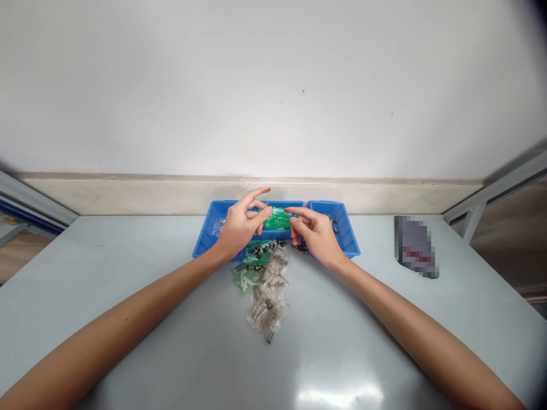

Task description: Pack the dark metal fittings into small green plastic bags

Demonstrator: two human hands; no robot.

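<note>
A green plastic bag [278, 218] spans the gap between my hands, over the larger blue bin [256, 234]. My left hand [244, 223] pinches the bag's left upper edge between thumb and a finger, with the index finger stretched out above. My right hand [318, 232] has thumb and index finger closed at the bag's right edge. In front of the bin lie green bags of small parts [248, 277], clear bags of parts [268, 310] and loose dark screws [258, 251]. More dark screws lie under my right fingers.
A smaller blue bin [349, 239] with a few dark parts stands at the right, partly behind my right hand. Clear packets [219, 225] lie in the larger bin's left end. A dark, pixelated object [415, 246] rests farther right on the grey table [179, 341]. A wall rises behind.
</note>
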